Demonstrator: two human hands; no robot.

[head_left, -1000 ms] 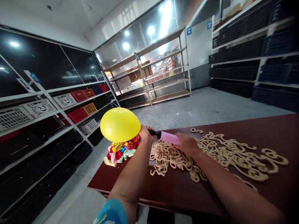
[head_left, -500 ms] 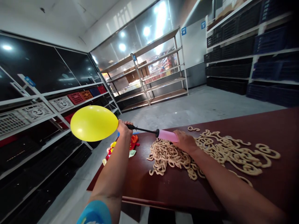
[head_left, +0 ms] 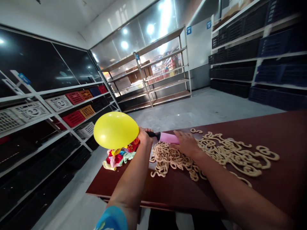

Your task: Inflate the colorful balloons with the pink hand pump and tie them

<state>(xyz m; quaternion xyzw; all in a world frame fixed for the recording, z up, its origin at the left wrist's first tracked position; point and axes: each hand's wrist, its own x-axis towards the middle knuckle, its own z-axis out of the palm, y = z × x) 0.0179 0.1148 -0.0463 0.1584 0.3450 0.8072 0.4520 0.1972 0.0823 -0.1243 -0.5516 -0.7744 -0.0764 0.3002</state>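
A blown-up yellow balloon (head_left: 115,130) sits on the nozzle end of a hand pump. My left hand (head_left: 144,135) is closed around that black end, where the balloon's neck meets it. The pump's pink barrel (head_left: 168,138) lies over the dark red table (head_left: 182,195); my right hand (head_left: 186,144) is wrapped around its rear part. The rod between the two hands is pushed almost fully in. Below the balloon lies a small heap of limp coloured balloons (head_left: 119,154) at the table's left corner.
A wide tangle of beige curly pieces (head_left: 227,155) covers the table under and right of my right hand. White shelving with red, orange and white crates (head_left: 72,107) runs along the left. Dark crates fill racks at the right, with grey floor between.
Half a second ago the pump rod was drawn out and the balloon sat further left. My left hand has moved right, toward the barrel, closing the pump as it was one second ago.
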